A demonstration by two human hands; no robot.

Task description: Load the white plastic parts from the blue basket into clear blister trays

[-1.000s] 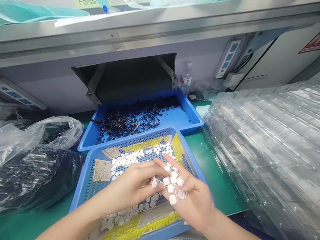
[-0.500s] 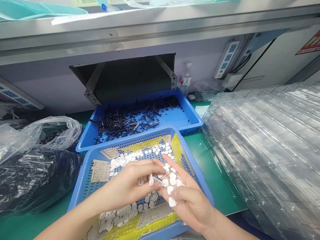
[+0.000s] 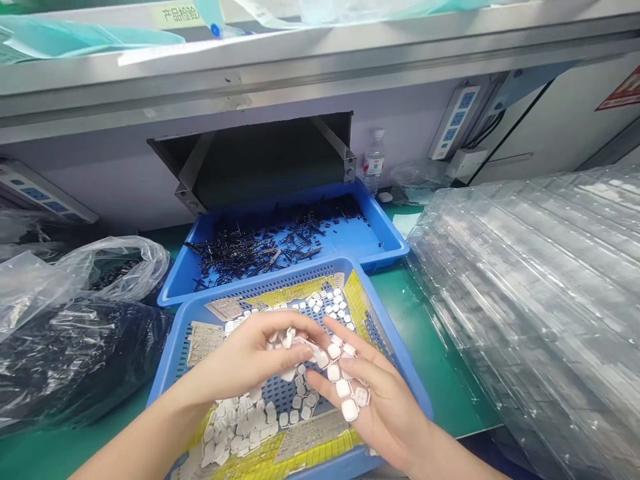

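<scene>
Stacked clear plastic trays point(image 3: 530, 287) fill the right side; a clear plastic bag point(image 3: 80, 360) of dark pieces sits left. Far off, a labelled bottle point(image 3: 374, 165) stands between two power strips point(image 3: 455, 122).

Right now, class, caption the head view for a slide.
Left hand and right hand holding white pieces over a blue basket.

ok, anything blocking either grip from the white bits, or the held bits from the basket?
Nothing visible: left grip and right grip both hold bits over the basket; more bits lie in it.
</scene>
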